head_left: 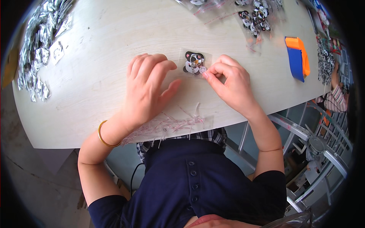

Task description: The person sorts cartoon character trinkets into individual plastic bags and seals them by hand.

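Observation:
In front of me on the table lies a panda keychain [194, 64], black and white with a metal ring, on or in a small clear plastic bag [207, 60]. My right hand [232, 81] is at its right side, thumb and forefinger pinched on a small clear round disc [203, 70] at the keychain's lower right corner. Whether the disc is a sticker or a hard piece is too small to tell. My left hand [148, 81] hovers to the left of the bag, fingers apart and loosely bent, holding nothing. A gold bangle [102, 133] circles my left wrist.
Shiny clear packets [38, 49] are heaped at the far left. Bagged panda keychains [258, 17] lie at the back. An orange and blue tape dispenser [297, 59] stands at the right. Thin reddish plastic strips [167, 124] lie along the near edge. A metal ladder [315, 144] stands beside the table.

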The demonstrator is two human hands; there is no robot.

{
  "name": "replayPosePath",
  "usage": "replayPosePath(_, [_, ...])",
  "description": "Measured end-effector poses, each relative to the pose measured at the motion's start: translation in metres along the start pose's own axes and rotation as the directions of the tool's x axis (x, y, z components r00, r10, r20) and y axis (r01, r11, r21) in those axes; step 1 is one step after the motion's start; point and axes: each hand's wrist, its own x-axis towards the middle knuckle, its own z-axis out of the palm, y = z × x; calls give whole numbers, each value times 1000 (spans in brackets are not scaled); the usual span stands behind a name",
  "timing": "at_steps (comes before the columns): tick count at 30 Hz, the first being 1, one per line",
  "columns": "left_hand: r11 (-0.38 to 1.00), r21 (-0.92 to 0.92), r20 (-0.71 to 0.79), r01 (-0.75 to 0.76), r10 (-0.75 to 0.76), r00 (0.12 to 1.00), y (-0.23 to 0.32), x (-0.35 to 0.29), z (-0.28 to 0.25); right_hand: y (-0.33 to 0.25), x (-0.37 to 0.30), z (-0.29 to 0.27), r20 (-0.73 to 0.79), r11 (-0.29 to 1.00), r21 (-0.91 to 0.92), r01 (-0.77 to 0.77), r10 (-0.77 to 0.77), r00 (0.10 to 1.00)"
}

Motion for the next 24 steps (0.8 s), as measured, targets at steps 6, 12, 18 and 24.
replayPosePath(6, [866,239,282,-439,371,885,13,-14,6,-1,0,0,-11,1000,8,12,-12,1000])
replayPosePath(12, [921,198,292,-336,272,917,10,-15,15,-3,0,0,-11,1000,-17,-1,1,1000])
replayPosePath(18, [932,167,286,-323,267,920,8,-15,17,-1,0,1,-13,999,-31,23,-23,1000])
replayPosePath(24, [934,156,286,-322,269,920,7,-13,18,-2,0,1,-12,1000,-9,6,-6,1000])
